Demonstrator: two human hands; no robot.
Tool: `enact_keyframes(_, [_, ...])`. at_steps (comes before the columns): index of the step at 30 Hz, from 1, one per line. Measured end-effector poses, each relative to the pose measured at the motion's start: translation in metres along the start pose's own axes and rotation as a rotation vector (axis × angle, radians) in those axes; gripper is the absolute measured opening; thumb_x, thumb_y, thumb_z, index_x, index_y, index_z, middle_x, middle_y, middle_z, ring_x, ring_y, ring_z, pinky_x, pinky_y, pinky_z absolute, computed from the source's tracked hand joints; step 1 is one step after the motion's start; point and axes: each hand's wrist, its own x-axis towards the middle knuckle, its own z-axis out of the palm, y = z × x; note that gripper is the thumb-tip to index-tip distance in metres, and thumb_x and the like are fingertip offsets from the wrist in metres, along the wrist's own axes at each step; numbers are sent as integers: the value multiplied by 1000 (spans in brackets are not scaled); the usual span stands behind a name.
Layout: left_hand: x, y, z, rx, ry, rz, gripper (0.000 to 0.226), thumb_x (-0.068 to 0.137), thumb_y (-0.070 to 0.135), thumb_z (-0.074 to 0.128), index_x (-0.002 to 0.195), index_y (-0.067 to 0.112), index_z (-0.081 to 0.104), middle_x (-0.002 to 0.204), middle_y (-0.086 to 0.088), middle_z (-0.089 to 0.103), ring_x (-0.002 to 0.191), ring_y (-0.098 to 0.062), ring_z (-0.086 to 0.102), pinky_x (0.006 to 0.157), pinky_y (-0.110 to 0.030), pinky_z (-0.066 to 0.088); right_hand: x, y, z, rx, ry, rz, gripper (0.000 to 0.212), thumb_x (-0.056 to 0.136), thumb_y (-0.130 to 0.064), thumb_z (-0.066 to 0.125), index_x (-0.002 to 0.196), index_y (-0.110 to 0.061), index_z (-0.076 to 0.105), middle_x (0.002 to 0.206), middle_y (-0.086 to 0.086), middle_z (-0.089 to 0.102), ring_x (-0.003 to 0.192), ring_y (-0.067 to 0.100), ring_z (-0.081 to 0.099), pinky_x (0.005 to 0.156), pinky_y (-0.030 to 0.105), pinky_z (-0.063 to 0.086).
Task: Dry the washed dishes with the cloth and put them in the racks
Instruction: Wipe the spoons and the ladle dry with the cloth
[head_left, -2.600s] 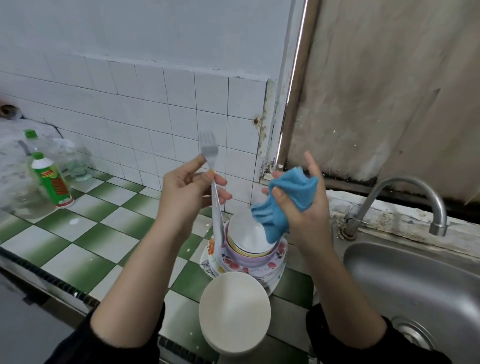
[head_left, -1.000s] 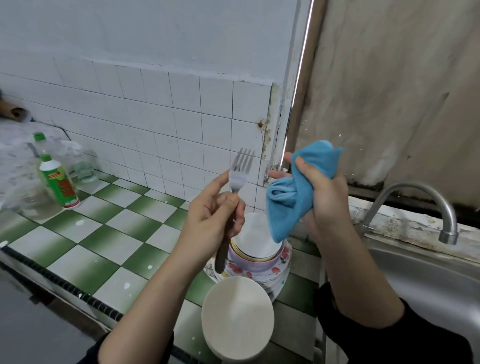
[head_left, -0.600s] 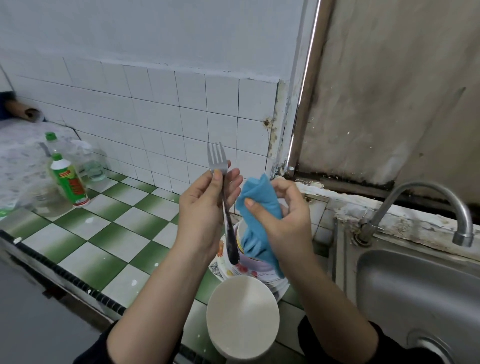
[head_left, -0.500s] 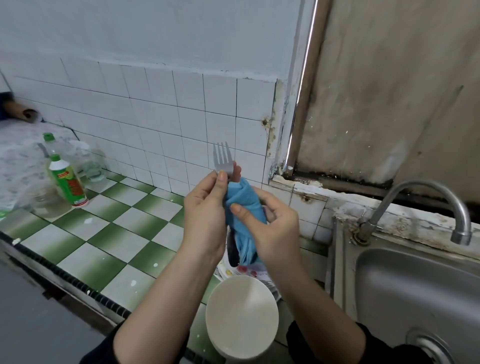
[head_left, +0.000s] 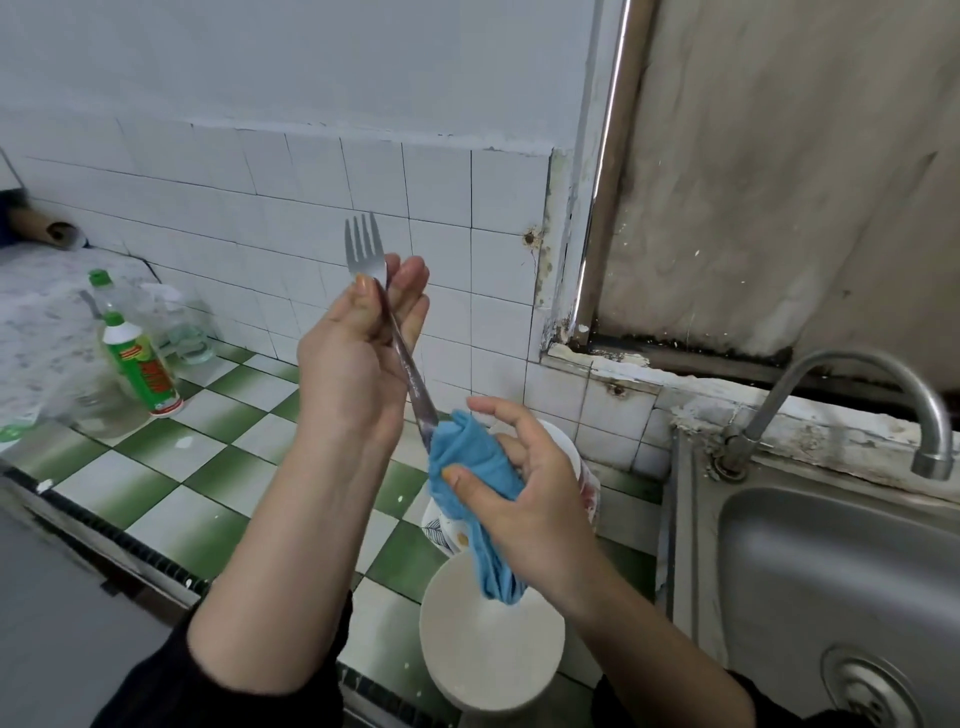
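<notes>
**A:** Where is the fork held?

**B:** The fork (head_left: 410, 371) is held in the air, well to the left of the tap (head_left: 852, 384), with its tines uppermost. It is pinched just under the tines by the left grip (head_left: 358, 364), between the thumb and lightly bent fingers.

**A:** And the other side?

**B:** The right grip (head_left: 524, 499) is curled round the blue cloth (head_left: 467, 467), and the cloth is wrapped round the lower end of the handle. That end is hidden in the folds.

**A:** How is the long axis laid?

**B:** It is nearly upright but tilted. From the tines the shaft runs down and towards the tap, into the cloth. So the right grip is lower and nearer the tap, and the left grip is higher and farther from it.

**A:** What is the coming move judged to turn on?

**B:** On that line. The bare stretch of shaft lies between the two grips, up and away from the tap as seen from the cloth, so a wipe would probably have to be drawn along it. The tines stand above the left grip and could likely be reached only if the pinch were shifted.

**A:** What lies below?

**B:** A stack of dishes (head_left: 584, 470) and an upturned white bowl (head_left: 491, 660) are seen on the desk (head_left: 208, 467), under the right grip and left of the tap. No rack is shown, so its direction cannot be told.
</notes>
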Motion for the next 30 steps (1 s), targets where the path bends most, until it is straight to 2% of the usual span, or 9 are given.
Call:
enact_keyframes(5, [-18, -14, 6, -22, 17, 11, 25, 104, 12, 37, 99, 5, 61, 85, -3, 75, 93, -15, 71, 92, -26, 54, 11, -4, -5, -47, 92, -99, 51, 83, -10, 74, 115, -44, 53, 87, 10, 69, 76, 31, 68, 68, 47, 60])
enact_keyframes(8, [-29, -18, 12, -11, -11, 34, 25, 104, 10, 37, 101, 7, 62, 89, -2, 75, 97, -13, 70, 95, -25, 52, 14, -3, -10, -87, 116, -80, 49, 79, -15, 76, 110, -46, 54, 84, 8, 67, 74, 30, 66, 68, 51, 57])
enact_keyframes(12, [-46, -30, 27, 4, -38, 40, 24, 103, 8, 39, 99, 6, 63, 87, -2, 75, 94, -11, 70, 93, -23, 52, 8, -2, -21, -219, 159, -103, 45, 77, -29, 77, 112, -47, 54, 80, -4, 66, 67, 17, 64, 64, 46, 57])
enact_keyframes(17, [-57, -48, 42, 35, -14, -26, 25, 102, 6, 41, 95, 4, 65, 84, -5, 75, 90, -14, 71, 89, -26, 55, -8, 4, -40, -408, 121, -22, 39, 72, -40, 70, 110, -37, 59, 85, -9, 69, 73, 10, 65, 67, 40, 56])
enact_keyframes(22, [-67, -68, 47, 60, -3, -45, 26, 103, 6, 38, 99, 3, 63, 81, -4, 75, 88, -16, 72, 84, -25, 57, -31, 20, -89, -609, -107, 144, 43, 76, -30, 72, 116, -38, 58, 97, -13, 65, 83, 8, 61, 69, 26, 51])
enact_keyframes(24, [-72, -74, 55, 99, -5, -60, 26, 103, 9, 38, 99, 6, 64, 72, 0, 72, 74, -14, 71, 72, -21, 57, -41, 28, -113, -621, -92, 194, 47, 76, -31, 73, 119, -39, 58, 107, -15, 63, 91, 7, 61, 79, 31, 54])
enact_keyframes(26, [-77, -83, 65, 183, -2, -105, 26, 104, 10, 37, 96, 8, 62, 59, 7, 59, 49, -7, 54, 46, -14, 42, -50, 28, -134, -561, -18, 216, 48, 71, -37, 72, 117, -41, 60, 107, -17, 64, 91, 5, 63, 81, 36, 57])
enact_keyframes(28, [-83, -98, 75, 261, -24, -204, 24, 104, 7, 34, 88, 13, 52, 54, 8, 45, 39, -5, 31, 37, -14, 21, -55, 23, -155, -461, 46, 236, 46, 70, -41, 75, 115, -40, 62, 94, -19, 68, 82, 2, 66, 72, 32, 59])
enact_keyframes(30, [-92, -115, 87, 322, -74, -344, 27, 103, 8, 35, 79, 19, 40, 51, 8, 38, 37, -4, 24, 34, -14, 16, -59, 14, -175, -351, 110, 242, 40, 78, -30, 80, 115, -36, 64, 76, -23, 66, 68, -3, 65, 59, 20, 54])
